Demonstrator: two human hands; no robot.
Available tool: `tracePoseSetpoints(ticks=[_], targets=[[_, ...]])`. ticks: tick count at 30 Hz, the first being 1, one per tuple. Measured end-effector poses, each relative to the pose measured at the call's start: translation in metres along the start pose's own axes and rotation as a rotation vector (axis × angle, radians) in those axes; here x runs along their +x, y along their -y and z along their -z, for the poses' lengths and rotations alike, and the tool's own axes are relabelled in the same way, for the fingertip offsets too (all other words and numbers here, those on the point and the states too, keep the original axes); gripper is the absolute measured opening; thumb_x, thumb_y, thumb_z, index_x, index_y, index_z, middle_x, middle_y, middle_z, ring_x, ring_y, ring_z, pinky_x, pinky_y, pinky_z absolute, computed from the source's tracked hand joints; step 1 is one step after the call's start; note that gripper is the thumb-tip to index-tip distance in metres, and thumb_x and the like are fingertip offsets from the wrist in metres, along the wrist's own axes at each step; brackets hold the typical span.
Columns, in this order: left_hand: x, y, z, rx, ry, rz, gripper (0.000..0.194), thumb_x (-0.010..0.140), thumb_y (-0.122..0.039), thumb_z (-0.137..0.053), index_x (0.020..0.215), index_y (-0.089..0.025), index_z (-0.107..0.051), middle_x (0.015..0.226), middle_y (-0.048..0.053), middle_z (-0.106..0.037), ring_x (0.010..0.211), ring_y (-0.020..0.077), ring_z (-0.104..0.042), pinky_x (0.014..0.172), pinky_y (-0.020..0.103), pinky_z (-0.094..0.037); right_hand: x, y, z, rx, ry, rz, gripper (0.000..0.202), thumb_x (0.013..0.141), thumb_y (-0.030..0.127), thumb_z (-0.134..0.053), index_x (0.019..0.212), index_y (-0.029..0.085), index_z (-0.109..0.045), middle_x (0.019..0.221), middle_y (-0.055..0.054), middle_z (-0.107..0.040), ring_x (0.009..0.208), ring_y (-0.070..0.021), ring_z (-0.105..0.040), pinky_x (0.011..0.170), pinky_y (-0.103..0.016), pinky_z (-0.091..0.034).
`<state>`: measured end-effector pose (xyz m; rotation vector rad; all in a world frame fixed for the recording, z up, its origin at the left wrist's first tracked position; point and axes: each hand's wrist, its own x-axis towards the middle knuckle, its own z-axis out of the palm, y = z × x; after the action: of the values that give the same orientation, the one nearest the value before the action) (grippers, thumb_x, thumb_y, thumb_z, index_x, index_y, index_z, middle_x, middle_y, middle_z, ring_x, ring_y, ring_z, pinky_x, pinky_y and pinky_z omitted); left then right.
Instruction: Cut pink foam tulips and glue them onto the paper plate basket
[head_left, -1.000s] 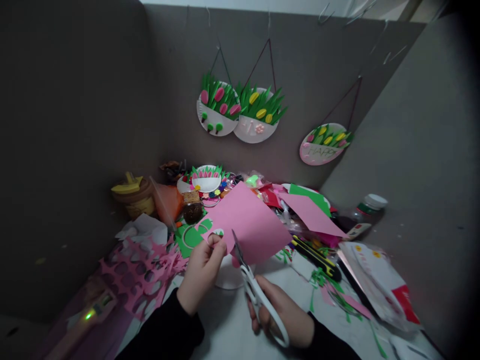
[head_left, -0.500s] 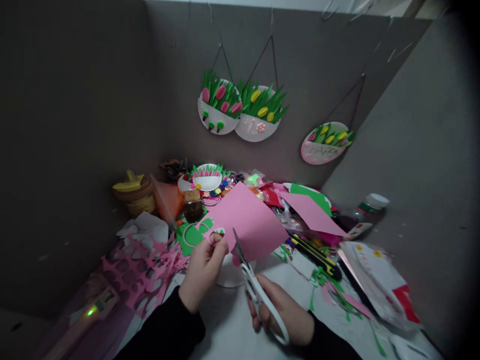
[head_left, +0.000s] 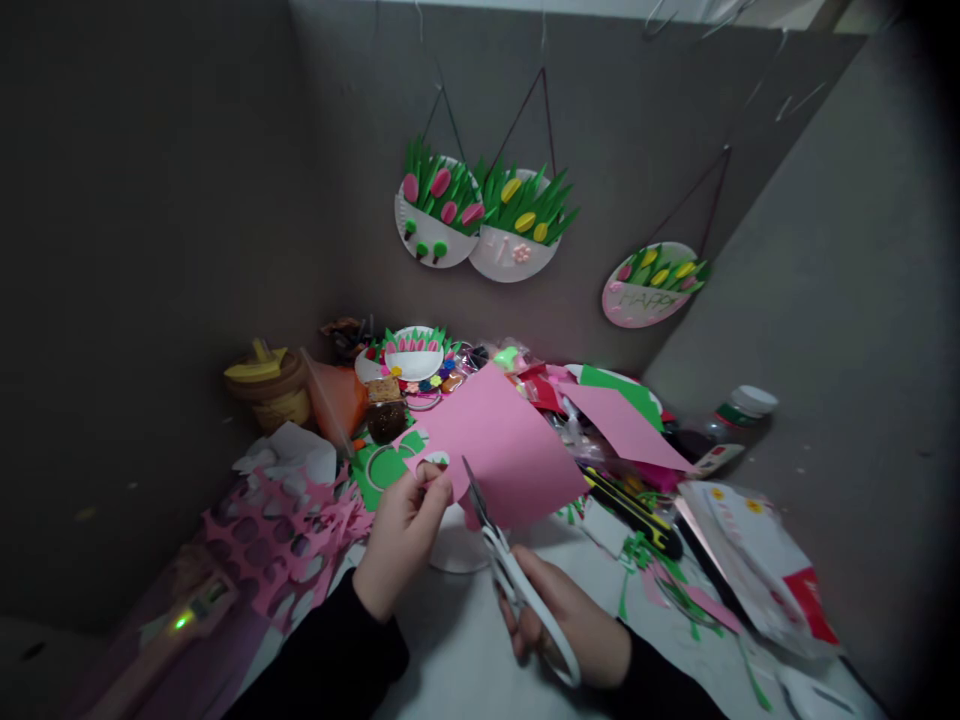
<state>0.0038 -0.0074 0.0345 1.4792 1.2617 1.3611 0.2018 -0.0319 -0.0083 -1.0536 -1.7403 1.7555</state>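
Note:
A pink sheet of paper (head_left: 502,440) is pinched at its lower left corner by the thumb and fingers of my left hand (head_left: 405,530). Rounded cut-outs mark the sheet's edge near that hand. My right hand (head_left: 566,620) grips white-handled scissors (head_left: 514,570), fingers in the loops. Their blades point up and left, against the lower edge of the sheet; whether they are parted is hard to see. Below the sheet, a white paper plate (head_left: 454,550) lies on the table, partly hidden.
Pink scraps with round holes (head_left: 281,540) lie at left. A yellow-black utility knife (head_left: 634,515), plastic packets (head_left: 757,560) and a jar (head_left: 742,410) are at right. Paper-plate flower baskets (head_left: 517,235) hang on the back wall. A glue gun (head_left: 187,610) with a green light sits lower left.
The pink sheet has turned slightly, its right corner shifting a little to the right. My left hand has moved slightly left, still pinching it. The scissors have barely moved.

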Motion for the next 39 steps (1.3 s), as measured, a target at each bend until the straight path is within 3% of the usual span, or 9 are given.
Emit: tracePoseSetpoints(ticks=[6,21,27,32,34,37,39], targets=[[0.000,0.001,0.002,0.006,-0.007,-0.011,0.027,0.089,-0.034,-0.043,0.067,-0.018,-0.044,0.065,-0.003,-0.042,0.061,0.0114,-0.038,0.060,0.024,-0.030,0.000,0.004,0.000,-0.001,-0.005,-0.039,0.030,0.052,0.011,-0.045,0.080,0.020,-0.043,0.059,0.007,-0.052,0.046,-0.0067,-0.049,0.043,-0.017,-0.038],[0.003,-0.002,0.008,0.038,-0.030,-0.041,0.026,0.089,-0.033,-0.044,0.068,-0.018,-0.045,0.064,-0.004,-0.041,0.062,0.0115,-0.039,0.059,0.023,-0.030,0.001,0.001,0.002,-0.001,-0.032,-0.041,0.026,0.055,0.011,-0.052,0.078,0.021,-0.041,0.057,0.008,-0.048,0.046,-0.0065,-0.042,0.043,-0.018,-0.032],[0.004,-0.002,0.010,0.033,-0.042,-0.066,0.026,0.089,-0.030,-0.044,0.066,-0.018,-0.045,0.072,0.000,-0.052,0.081,0.0152,-0.053,0.070,0.024,-0.036,0.000,-0.001,0.003,-0.029,0.011,-0.040,0.022,0.059,0.011,-0.053,0.078,0.020,-0.045,0.057,0.007,-0.050,0.049,-0.0068,-0.044,0.048,-0.019,-0.034],[0.005,-0.002,0.011,0.036,-0.051,-0.066,0.027,0.089,-0.031,-0.045,0.064,-0.019,-0.045,0.065,0.000,-0.050,0.089,0.0188,-0.057,0.070,0.025,-0.037,0.000,-0.005,0.004,-0.036,0.020,-0.043,0.025,0.060,0.011,-0.057,0.081,0.019,-0.046,0.061,0.006,-0.052,0.051,-0.0069,-0.046,0.047,-0.019,-0.036],[0.004,-0.001,0.010,0.019,-0.058,-0.065,0.027,0.089,-0.031,-0.045,0.066,-0.019,-0.046,0.072,0.002,-0.055,0.093,0.0200,-0.058,0.072,0.025,-0.039,0.001,-0.005,0.004,-0.014,0.011,-0.044,0.025,0.059,0.012,-0.057,0.080,0.019,-0.045,0.061,0.006,-0.052,0.048,-0.0066,-0.047,0.045,-0.018,-0.037],[0.001,0.004,0.006,0.003,-0.207,-0.117,0.014,0.087,-0.032,-0.051,0.085,-0.019,-0.053,0.104,0.009,-0.058,0.105,0.0211,-0.054,0.078,0.027,-0.042,0.001,-0.005,0.002,0.061,-0.002,-0.043,0.028,0.062,0.024,-0.063,0.082,0.019,-0.043,0.061,0.006,-0.052,0.043,-0.0063,-0.047,0.041,-0.018,-0.037],[-0.002,0.006,0.002,0.028,-0.373,-0.163,0.022,0.082,-0.032,-0.059,0.099,-0.020,-0.051,0.108,0.008,-0.055,0.097,0.0185,-0.055,0.075,0.026,-0.042,0.001,-0.004,0.001,0.096,-0.016,-0.017,0.036,0.063,0.037,-0.067,0.083,0.019,-0.043,0.062,0.006,-0.051,0.043,-0.0066,-0.047,0.040,-0.018,-0.037]])
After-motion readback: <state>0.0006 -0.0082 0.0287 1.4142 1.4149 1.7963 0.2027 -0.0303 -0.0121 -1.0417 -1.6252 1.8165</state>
